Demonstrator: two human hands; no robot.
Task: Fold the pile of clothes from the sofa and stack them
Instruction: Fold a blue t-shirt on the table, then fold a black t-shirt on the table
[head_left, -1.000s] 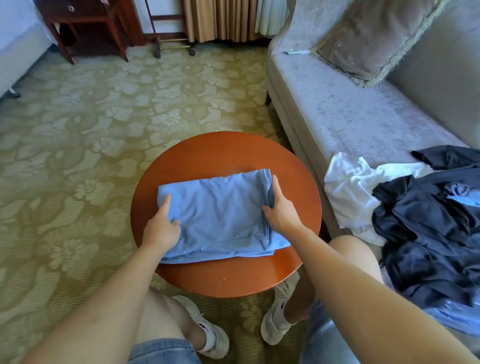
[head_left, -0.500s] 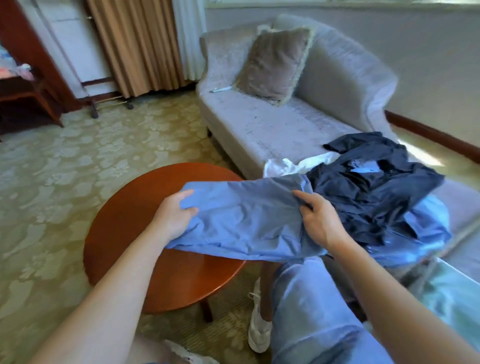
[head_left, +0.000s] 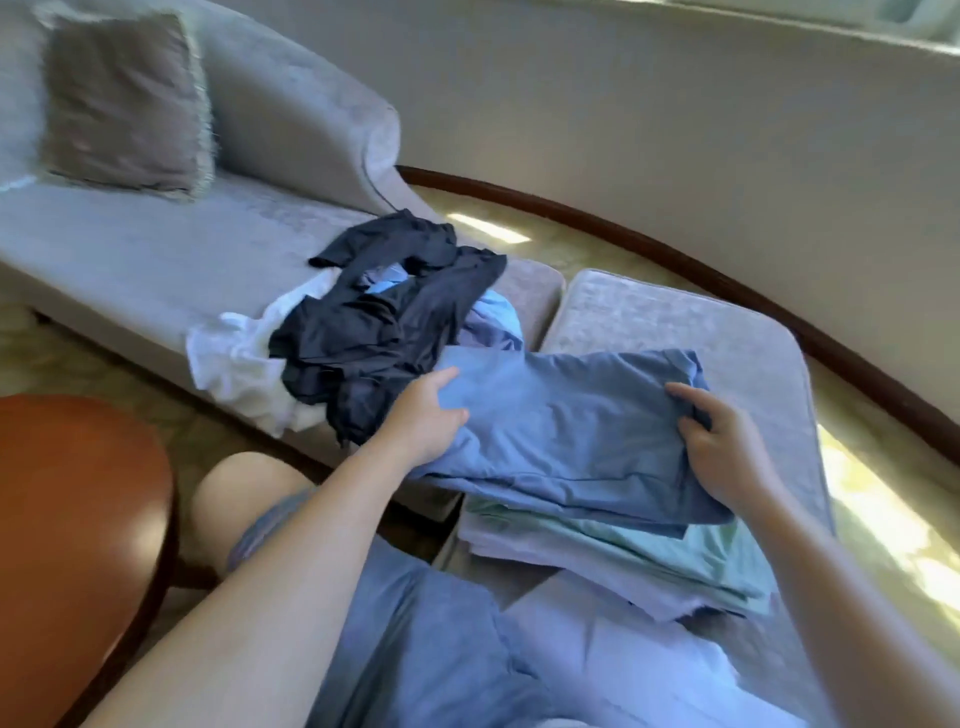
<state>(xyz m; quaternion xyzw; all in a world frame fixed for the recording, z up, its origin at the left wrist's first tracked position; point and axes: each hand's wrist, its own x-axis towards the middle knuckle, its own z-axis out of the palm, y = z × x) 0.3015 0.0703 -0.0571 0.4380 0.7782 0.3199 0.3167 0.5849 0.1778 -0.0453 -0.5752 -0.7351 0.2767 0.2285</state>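
Observation:
I hold a folded blue garment (head_left: 566, 431) by both ends. My left hand (head_left: 423, 415) grips its left edge and my right hand (head_left: 719, 447) grips its right edge. The garment lies flat just over a stack of folded clothes (head_left: 649, 556), pale green and lilac, on a grey cushioned seat (head_left: 675, 317). To the left, a loose pile of dark clothes (head_left: 384, 322) with a white garment (head_left: 239, 358) and some light blue cloth rests on the grey sofa (head_left: 156, 249).
A round orange-brown table (head_left: 72, 525) stands at the lower left. A brown cushion (head_left: 124, 98) leans on the sofa's back. My knee and denim shorts (head_left: 415, 639) fill the bottom centre. A curved wall with a dark baseboard (head_left: 727, 280) runs behind the seat.
Both hands lifted the folded blue garment off the round table and carried it right, past the loose pile, to above the stack on the grey seat. My view turned right.

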